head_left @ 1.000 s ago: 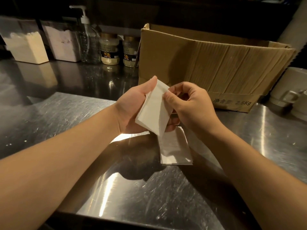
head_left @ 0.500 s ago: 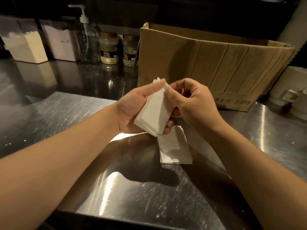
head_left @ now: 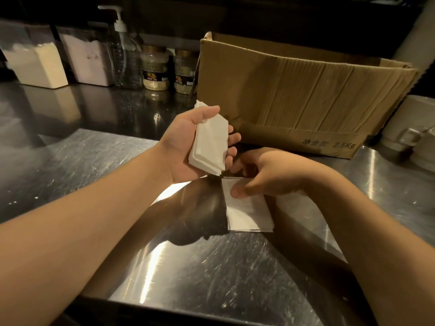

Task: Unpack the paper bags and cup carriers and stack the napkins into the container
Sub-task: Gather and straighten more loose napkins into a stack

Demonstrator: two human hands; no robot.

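My left hand (head_left: 186, 147) holds a thick stack of white napkins (head_left: 210, 144) upright above the steel counter, thumb over the top edge and fingers curled round the right side. Just below and to the right, my right hand (head_left: 270, 177) rests palm down on a second, flat pile of napkins (head_left: 247, 212) lying on the counter, thumb and fingertips pinching its far end. A brown cardboard box (head_left: 306, 90) stands open behind both hands; what is inside it is hidden.
Along the back left stand two white napkin-filled containers (head_left: 37, 67), a clear pump bottle (head_left: 124, 55) and two powder jars (head_left: 155, 69). White ceramic ware (head_left: 414, 128) sits at the far right. The scratched steel counter (head_left: 70, 172) ends at a front edge near the bottom.
My right hand has left the stack held in my left hand and dropped down onto the flat pile on the counter. My left hand has lifted its stack slightly.
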